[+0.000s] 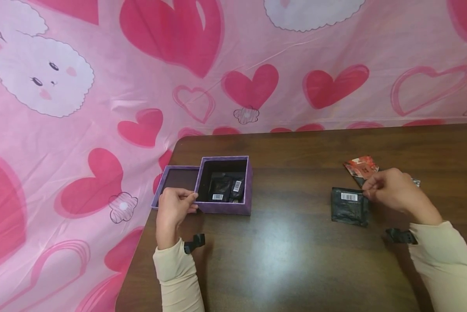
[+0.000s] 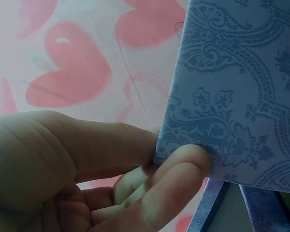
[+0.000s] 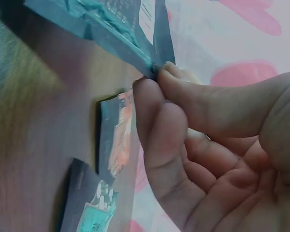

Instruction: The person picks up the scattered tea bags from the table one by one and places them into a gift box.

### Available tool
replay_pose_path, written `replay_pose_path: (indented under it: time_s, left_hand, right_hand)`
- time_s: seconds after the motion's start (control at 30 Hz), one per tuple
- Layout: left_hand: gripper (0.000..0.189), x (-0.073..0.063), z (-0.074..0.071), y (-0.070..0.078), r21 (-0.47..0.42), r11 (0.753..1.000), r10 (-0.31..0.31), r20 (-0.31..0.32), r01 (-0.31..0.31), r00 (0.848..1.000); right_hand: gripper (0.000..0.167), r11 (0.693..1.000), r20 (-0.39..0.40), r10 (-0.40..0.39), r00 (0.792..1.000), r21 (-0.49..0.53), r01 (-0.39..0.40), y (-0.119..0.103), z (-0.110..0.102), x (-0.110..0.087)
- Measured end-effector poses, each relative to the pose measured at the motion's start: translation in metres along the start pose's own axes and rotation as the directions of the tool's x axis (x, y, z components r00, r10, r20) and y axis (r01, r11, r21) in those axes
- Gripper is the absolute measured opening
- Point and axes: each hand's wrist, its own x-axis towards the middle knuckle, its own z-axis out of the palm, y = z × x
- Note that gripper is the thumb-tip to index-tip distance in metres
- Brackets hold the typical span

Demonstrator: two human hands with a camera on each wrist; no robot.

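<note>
My left hand (image 1: 175, 207) grips the near left corner of a purple patterned box (image 1: 225, 208), thumb on one side and fingers on the other. That corner fills much of the left wrist view, the box wall (image 2: 236, 101) printed with a lace-like design. Inside the box lie black packets (image 1: 220, 185) with barcode labels. At the right, my right hand (image 1: 398, 194) pinches one corner of a flat black packet (image 1: 350, 212) with a white barcode label. The right wrist view shows the packet (image 3: 94, 21) held between thumb and index fingertip, raised over the table.
Left of the box lies its shallow lid (image 1: 180, 177), partly behind my left hand. Near my right hand are an orange-red and black packet (image 3: 118, 137) and one with a teal label (image 3: 94, 215). A pink heart-print cloth (image 1: 288, 52) hangs behind the brown table (image 1: 295, 151).
</note>
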Motion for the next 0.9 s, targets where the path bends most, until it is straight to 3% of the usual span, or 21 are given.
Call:
replay_pose_path:
  time_s: [0.13, 0.4, 0.67, 0.8, 0.9]
  left_hand:
    - [0.014, 0.0, 0.0, 0.0, -0.004, 1.0, 0.0, 0.004, 0.0, 1.0]
    - [0.013, 0.0, 0.0, 0.0, -0.008, 1.0, 0.003, 0.006, -0.003, 1.0]
    - [0.013, 0.0, -0.001, -0.001, -0.014, 1.0, 0.004, 0.005, -0.004, 1.0]
    - [0.013, 0.0, -0.001, -0.001, -0.001, 1.0, 0.01, 0.004, -0.01, 1.0]
    - [0.013, 0.0, -0.001, -0.002, 0.005, 1.0, 0.014, 0.002, -0.014, 1.0]
  right_hand:
    - [0.003, 0.999, -0.063, 0.017, 0.998, 0.035, -0.015, -0.005, -0.001, -0.001]
    - [0.012, 0.976, -0.07, 0.085, 0.994, 0.207, -0.069, -0.015, 0.0, 0.0]
    - [0.023, 0.942, -0.165, 0.164, 0.973, 0.319, -0.105, -0.031, 0.002, -0.002]
    - [0.026, 0.903, -0.191, 0.188, 0.963, 0.42, -0.093, -0.039, 0.007, 0.002]
    - [0.028, 0.854, -0.182, 0.201, 0.963, 0.513, -0.081, -0.047, 0.012, 0.006]
